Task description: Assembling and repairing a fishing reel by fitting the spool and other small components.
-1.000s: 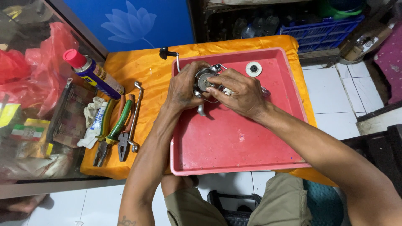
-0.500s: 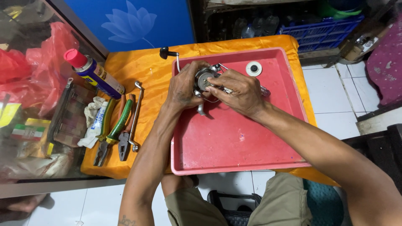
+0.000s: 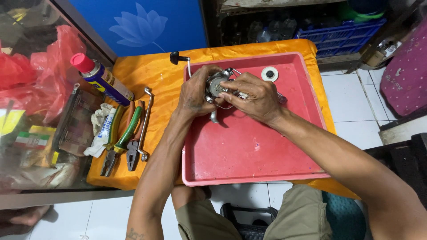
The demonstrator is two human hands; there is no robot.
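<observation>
**Head view: both hands stay locked on the reel over the red tray**

Head camera looks straight down on a person working at a low table. Almost nothing has changed over the last second: the small silver metal fishing reel (image 3: 217, 86) sits in the same spot above the far half of the shallow red plastic tray (image 3: 249, 151), and neither hand has shifted more than a hair. To my eye that means fine, patient fiddling with the reel, not a move of parts.

The left hand (image 3: 195, 95) is closed around the reel's left side, steadying it. The right hand (image 3: 253, 95) is curled over its right side, fingertips pinched together on the round face of the reel. The reel's black-knobbed crank handle (image 3: 178, 58) sticks out past the tray's far left corner.

Inside the tray, beyond the right hand, lies a small white round ring-shaped part (image 3: 269, 74).

The tray rests on an orange cloth (image 3: 155, 75) covering the table. Left of the tray lie a chrome wrench (image 3: 144, 124), green-handled pliers (image 3: 122, 138), a white tube (image 3: 103, 131), and a blue-and-yellow spray can with a red cap (image 3: 102, 79). Farther left hang red plastic bags (image 3: 58, 62). Beyond the tray stand a blue panel with a pale flower print (image 3: 142, 26) and a blue plastic crate (image 3: 351, 38). White floor tiles (image 3: 347, 98) show to the tray's right.
</observation>
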